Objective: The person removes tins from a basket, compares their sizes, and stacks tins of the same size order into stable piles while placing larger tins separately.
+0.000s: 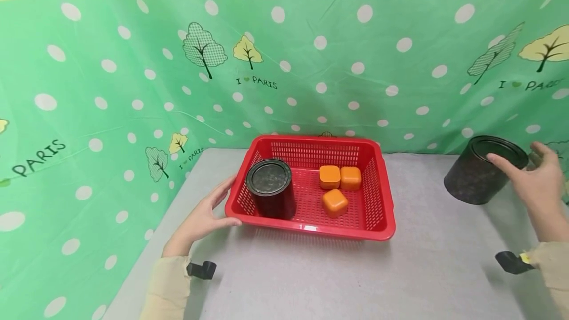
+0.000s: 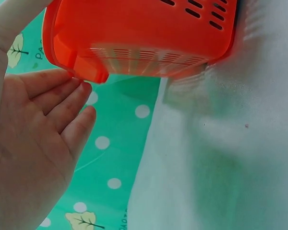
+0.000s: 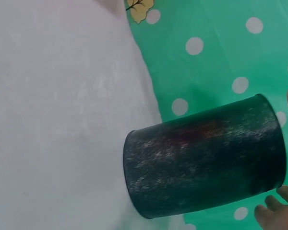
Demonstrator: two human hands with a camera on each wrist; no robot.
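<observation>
A red basket (image 1: 311, 229) with slotted sides rests on the table. My left hand (image 1: 205, 216) is at its left end, fingertips against the rim and thumb over the front corner. The left wrist view shows those fingers (image 2: 69, 105) nearly straight. Inside the basket, a black can (image 1: 272, 196) stands upright at the left, and three orange rounded blocks (image 1: 335, 202) lie towards the right. Far to the right, another black can (image 1: 477, 174) stands on the table. My right hand (image 1: 540, 177) is spread at its top, with fingertips (image 3: 273, 203) close to the upper rim.
The grey-white table (image 1: 329, 280) carries everything. Behind and to the left hangs a green dotted cloth (image 1: 320, 63) with printed trees, meeting the table's back edge close behind the basket and the right-hand can.
</observation>
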